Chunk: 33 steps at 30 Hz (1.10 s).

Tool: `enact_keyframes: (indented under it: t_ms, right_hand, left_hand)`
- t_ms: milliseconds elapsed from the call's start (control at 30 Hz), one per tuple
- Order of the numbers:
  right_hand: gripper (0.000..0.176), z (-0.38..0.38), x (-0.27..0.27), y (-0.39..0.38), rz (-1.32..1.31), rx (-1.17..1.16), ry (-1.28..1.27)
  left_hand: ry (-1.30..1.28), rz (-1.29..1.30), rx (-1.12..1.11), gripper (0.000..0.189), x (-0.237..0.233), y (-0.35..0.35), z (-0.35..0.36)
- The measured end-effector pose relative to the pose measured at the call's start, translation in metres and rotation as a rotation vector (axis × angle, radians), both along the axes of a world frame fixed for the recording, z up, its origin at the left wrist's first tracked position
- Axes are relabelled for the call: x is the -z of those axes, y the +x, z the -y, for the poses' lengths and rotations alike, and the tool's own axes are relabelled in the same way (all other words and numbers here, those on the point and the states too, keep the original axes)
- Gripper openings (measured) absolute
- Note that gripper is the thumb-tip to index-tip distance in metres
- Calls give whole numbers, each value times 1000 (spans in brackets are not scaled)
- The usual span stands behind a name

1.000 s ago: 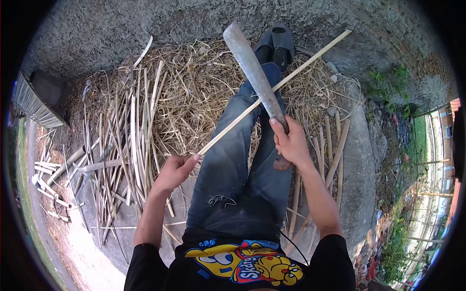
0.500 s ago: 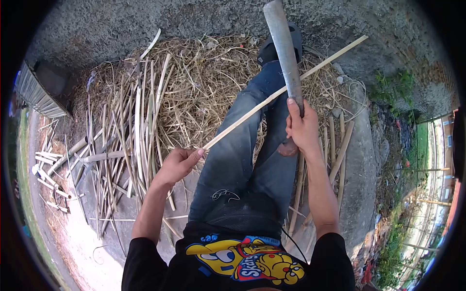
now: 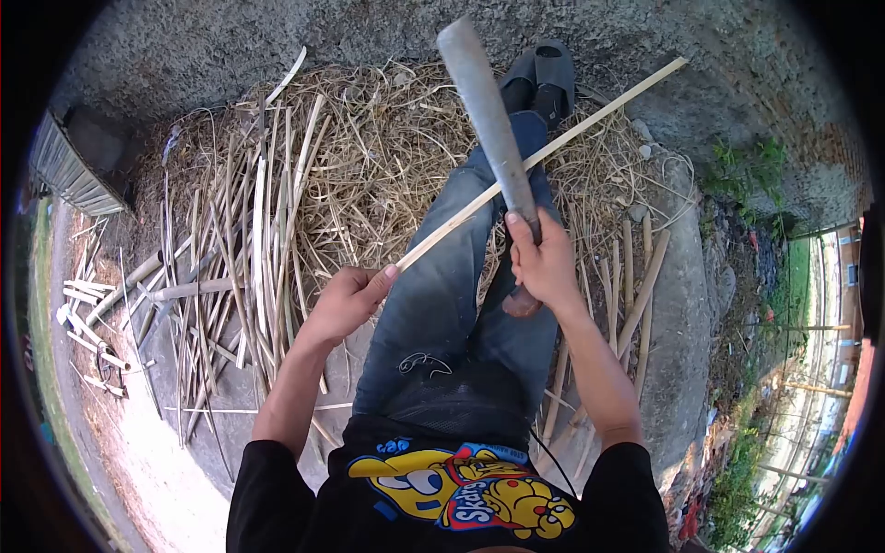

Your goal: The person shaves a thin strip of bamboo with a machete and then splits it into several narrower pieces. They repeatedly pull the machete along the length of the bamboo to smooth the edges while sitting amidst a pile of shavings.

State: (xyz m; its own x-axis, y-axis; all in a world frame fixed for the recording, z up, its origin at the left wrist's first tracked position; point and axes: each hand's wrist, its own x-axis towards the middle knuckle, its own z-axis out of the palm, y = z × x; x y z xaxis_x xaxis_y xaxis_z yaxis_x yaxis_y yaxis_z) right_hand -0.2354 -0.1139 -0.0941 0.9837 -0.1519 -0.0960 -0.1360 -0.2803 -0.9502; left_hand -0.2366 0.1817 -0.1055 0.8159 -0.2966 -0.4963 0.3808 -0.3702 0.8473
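Observation:
A long pale bamboo strip (image 3: 452, 224) runs up to the right across my jeans, its lower end pinched in my left hand (image 3: 350, 302). My right hand (image 3: 544, 263) is closed on the handle of a machete (image 3: 489, 115), whose broad grey blade points up and slightly left. The blade crosses the strip at about its middle; whether the two touch I cannot tell. Below my right hand the round brown end of the handle (image 3: 522, 302) shows.
Many split bamboo strips (image 3: 267, 221) lie in a heap at the left, with short cut pieces (image 3: 88, 323) farther out. Thicker bamboo lengths (image 3: 643, 295) lie at the right. Shavings (image 3: 369, 166) cover the ground before a rough wall (image 3: 369, 32).
My right hand and the machete have moved left and a little down, and the blade leans more to the left. My left hand has shifted slightly up and right with the strip.

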Motion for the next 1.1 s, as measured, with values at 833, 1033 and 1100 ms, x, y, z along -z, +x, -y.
enact_keyframes:
  t_ms: [833,1033,1100]
  right_hand:
    - [28,-10,-5,-14,36,-74,258]
    - [32,-22,-9,-38,-52,-211,299]
    - [34,-36,-5,-57,-84,-270,267]
  left_hand:
    - [-470,4,198,40,9,-12,2]
    - [-340,110,275,50,7,-2,26]
    - [-332,106,265,50,8,-1,32]
